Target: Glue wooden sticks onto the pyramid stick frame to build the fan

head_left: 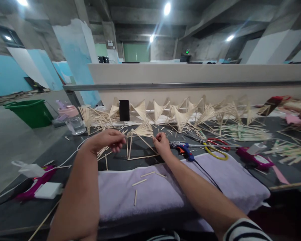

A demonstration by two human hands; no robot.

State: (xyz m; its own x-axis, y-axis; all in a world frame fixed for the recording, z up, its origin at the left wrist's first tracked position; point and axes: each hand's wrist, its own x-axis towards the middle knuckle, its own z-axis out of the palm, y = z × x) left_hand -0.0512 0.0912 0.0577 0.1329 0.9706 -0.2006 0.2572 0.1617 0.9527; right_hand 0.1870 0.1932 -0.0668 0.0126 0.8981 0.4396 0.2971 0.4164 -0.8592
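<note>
Near the middle of the dark table (57, 152), just beyond the lilac towel (115, 194), a stick frame (143, 129) was set up, with thin sticks fanned across its top and a triangular base underneath. Its right end was pinched by the right hand (162, 142), thumb and fingers drawn almost together. The left hand (114, 140) was held just beside the left corner, fingers half curled and kinda blurred; whether a stick was gripped there, or the frame touched, couldn't be told.

Going by that, the fan was probably being built up or tidied, stick by stick. For the next move, a steady right-hand hold and a careful left-hand placement would be called for, since a frame that spindly could easily be skewed.

Just right of the right hand, a blue glue gun (187, 152) was parked, with yellow-handled scissors (224, 157) a bit farther right. A few loose sticks (139, 182) were scattered on the towel, on the near side. Along the far side, a row of similar fanned frames (182, 120) was lined up, with a black phone (124, 110) propped among them.
</note>
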